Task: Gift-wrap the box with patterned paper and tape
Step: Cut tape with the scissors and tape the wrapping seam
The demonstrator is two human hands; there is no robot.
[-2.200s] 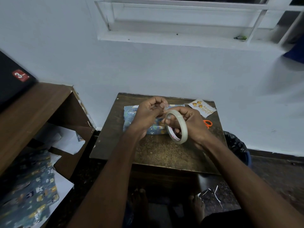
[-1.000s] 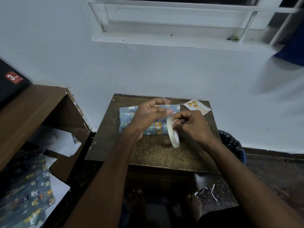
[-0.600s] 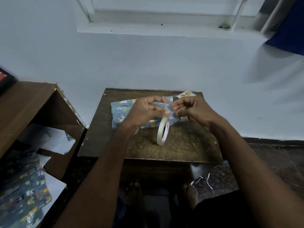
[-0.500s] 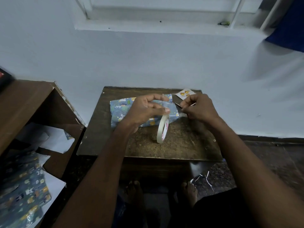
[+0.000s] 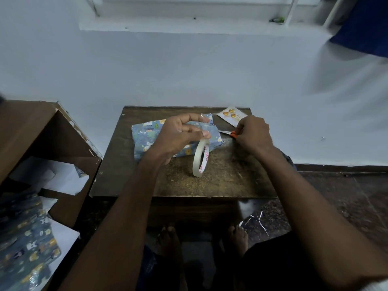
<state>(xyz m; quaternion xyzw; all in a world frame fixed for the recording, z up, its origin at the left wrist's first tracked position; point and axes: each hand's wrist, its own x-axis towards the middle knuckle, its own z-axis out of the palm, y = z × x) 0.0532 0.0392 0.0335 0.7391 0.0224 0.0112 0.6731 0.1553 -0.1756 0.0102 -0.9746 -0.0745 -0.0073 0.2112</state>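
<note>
Box, wrapped in blue patterned paper with small animal figures, lies flat on the far left part of a small dark wooden table, long side running left to right. Its right end shows folded, slightly crumpled paper.

Left hand hovers over the box, thumb and forefinger spread apart, other fingers loosely curled; a strip of clear tape appears stretched between thumb tip and fingertips, though the strip itself is hard to make out. Tape roll, whitish with red lettering on the inner core, hangs on edge below that hand, its lower rim at or just above the table surface; contact cannot be told.

Right hand is at the right end of the box, fingers curled around the orange handles of scissors; the metal blades point left toward the box.

Card, pale with yellow-orange round shapes, lies at the far right corner of the table, just beyond the right hand.

Wooden shelf unit stands left of the table, holding white paper scraps. Spare patterned paper lies lower left. Bare feet show beneath the table.
</note>
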